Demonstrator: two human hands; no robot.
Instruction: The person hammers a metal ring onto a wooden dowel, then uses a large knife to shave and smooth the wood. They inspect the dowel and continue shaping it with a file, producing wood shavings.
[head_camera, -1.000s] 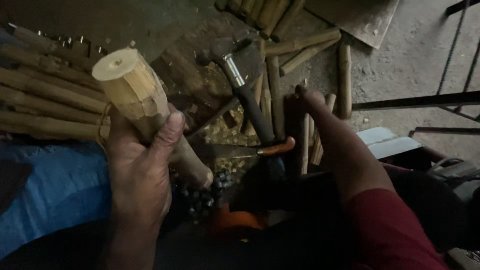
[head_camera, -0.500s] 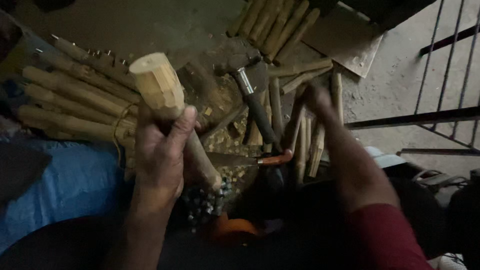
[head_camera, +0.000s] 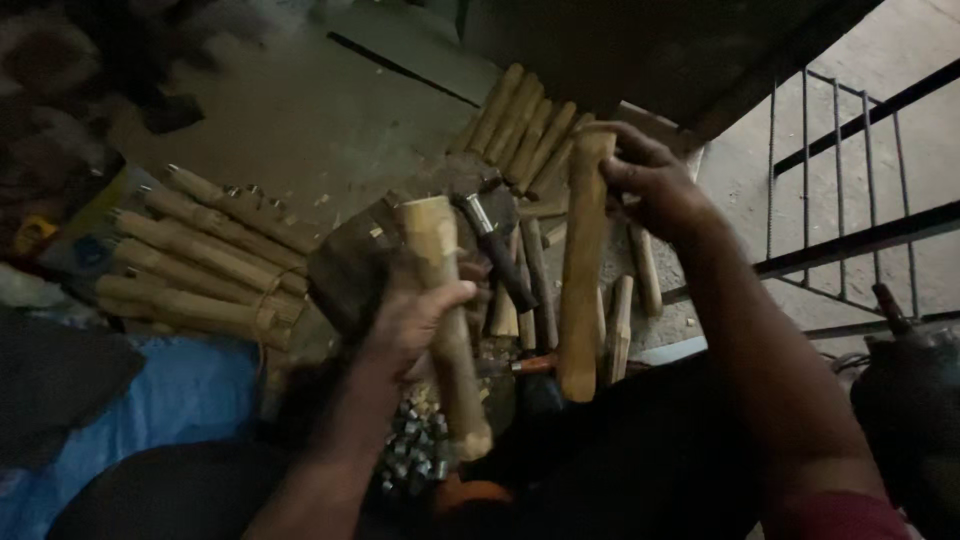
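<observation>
My left hand (head_camera: 415, 315) grips a pale carved wooden handle (head_camera: 445, 330) around its middle, thick end pointing up and away. My right hand (head_camera: 650, 180) holds a second wooden handle (head_camera: 583, 270) by its top end, and it hangs nearly upright to the right of the first. Between the two lies a hatchet (head_camera: 495, 250) with a metal head and dark handle on a wooden chopping block (head_camera: 350, 270). A pile of small metal rings (head_camera: 410, 450) sits just below the left hand's handle.
Finished wooden handles (head_camera: 195, 270) lie in a row at the left, above a blue sheet (head_camera: 170, 400). More handles (head_camera: 515, 125) are stacked at the top centre, with short sticks (head_camera: 620, 320) beside the block. A black metal railing (head_camera: 860, 230) runs along the right.
My right hand has picked a wooden handle off the pile and lifted it upright. My left hand has tilted its handle more upright, and the camera view has shifted up.
</observation>
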